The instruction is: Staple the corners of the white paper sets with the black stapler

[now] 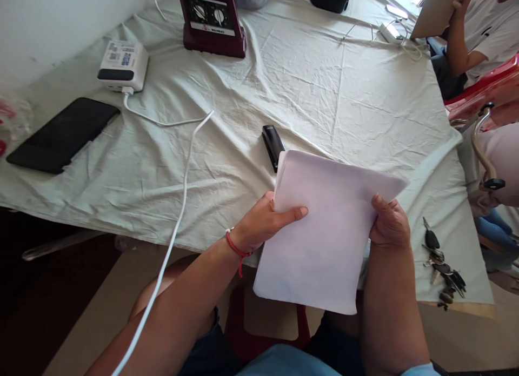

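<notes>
A stack of white paper sheets (320,246) is held over the table's front edge and my lap. My left hand (270,219) grips its left side, thumb lying on top and fingers hidden beneath. On the right side, my right hand (389,222) pinches the stack, thumb uppermost near the upper right corner. That corner bends up a little. Just beyond the stack's upper left corner lies a black stapler (273,146), partly covered by the paper. The visible top sheet looks blank.
On the cloth-covered table (304,89) lie a black phone (62,133), a white power bank (124,65) with a white cable (184,187), and a bunch of keys (441,268). A dark red appliance (213,25) stands at the back. Another person (482,35) sits at the far right.
</notes>
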Tool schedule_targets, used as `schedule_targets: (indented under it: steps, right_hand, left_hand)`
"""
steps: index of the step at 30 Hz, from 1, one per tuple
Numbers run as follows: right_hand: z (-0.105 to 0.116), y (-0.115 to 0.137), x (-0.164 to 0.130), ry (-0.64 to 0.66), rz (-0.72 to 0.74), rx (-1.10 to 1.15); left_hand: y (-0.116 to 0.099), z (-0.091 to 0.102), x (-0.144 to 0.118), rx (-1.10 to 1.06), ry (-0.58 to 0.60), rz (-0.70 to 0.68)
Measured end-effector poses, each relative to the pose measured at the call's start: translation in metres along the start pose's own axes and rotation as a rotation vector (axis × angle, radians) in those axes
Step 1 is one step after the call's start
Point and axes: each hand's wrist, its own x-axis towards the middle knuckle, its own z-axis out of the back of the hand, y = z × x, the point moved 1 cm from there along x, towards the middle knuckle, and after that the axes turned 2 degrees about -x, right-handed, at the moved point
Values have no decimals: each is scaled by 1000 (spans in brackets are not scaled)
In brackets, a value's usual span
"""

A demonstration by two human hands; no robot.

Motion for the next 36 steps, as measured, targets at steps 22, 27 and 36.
schedule_targets:
  steps: [22,27,36]
  right_hand:
    - [-14,6,-3,-71,-128,-29]
    - [-13,6,-5,-74,-139,-38]
    - [-12,4,-4,-55,-103,-68]
  left_hand:
    - [1,-1,6,135,-94,-153]
    - [3,-2,6,89,-73,-116]
    - [5,0,4,131,-110,-89]
